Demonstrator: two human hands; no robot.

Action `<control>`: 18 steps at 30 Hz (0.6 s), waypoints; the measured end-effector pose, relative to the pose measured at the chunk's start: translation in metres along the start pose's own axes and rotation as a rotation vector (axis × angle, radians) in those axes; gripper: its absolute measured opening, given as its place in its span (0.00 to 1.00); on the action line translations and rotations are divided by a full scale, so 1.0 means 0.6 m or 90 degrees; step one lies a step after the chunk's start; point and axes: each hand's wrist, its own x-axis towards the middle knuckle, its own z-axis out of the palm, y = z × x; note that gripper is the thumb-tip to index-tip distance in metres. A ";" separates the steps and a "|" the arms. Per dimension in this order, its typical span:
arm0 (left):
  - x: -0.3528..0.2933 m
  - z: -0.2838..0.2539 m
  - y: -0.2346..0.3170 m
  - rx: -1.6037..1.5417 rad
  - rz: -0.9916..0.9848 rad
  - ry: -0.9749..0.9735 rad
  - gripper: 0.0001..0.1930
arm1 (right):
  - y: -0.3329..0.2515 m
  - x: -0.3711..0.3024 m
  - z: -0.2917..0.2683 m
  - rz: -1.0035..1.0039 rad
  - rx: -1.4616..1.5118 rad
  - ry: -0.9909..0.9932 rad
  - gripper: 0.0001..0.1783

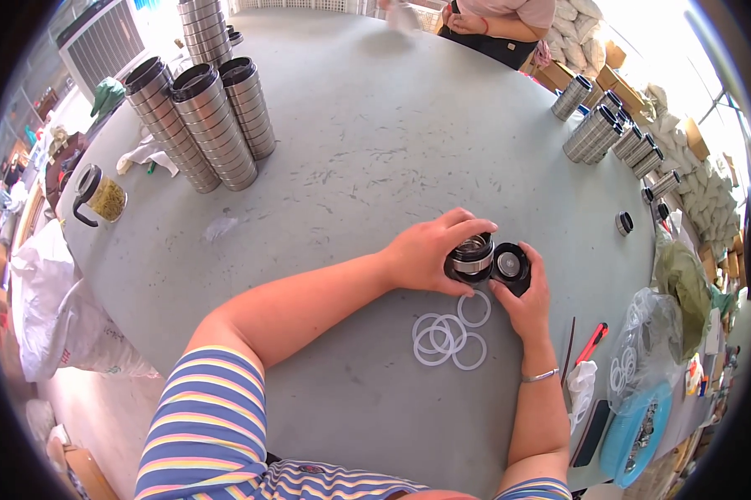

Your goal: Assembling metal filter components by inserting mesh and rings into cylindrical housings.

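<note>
On the grey table (342, 225), stacked steel-banded columns (213, 129) stand far left. Right of centre, the left hand (429, 252) curls half-closed around a steel-banded black lid (474, 265); just beside it, the right hand (527, 304) pinches a black cap (510, 265). Nearer lie translucent sealing rings (453, 339).

Holding the left forearm (317, 310) aslant, left of the bracelet (540, 377) on the right wrist (537, 358), bending at the left elbow (232, 329). Grasping with the left grip (429, 250) beyond and left of the bracelet, parting thumb (454, 287) from fingers (469, 226). Holding the right forearm (542, 421) nearly upright below the bracelet; grasping likewise with the right grip (527, 304) just beyond it.
</note>
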 end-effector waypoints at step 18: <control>-0.003 -0.006 0.008 -0.012 -0.023 -0.003 0.50 | 0.004 -0.002 0.004 0.008 0.032 -0.004 0.44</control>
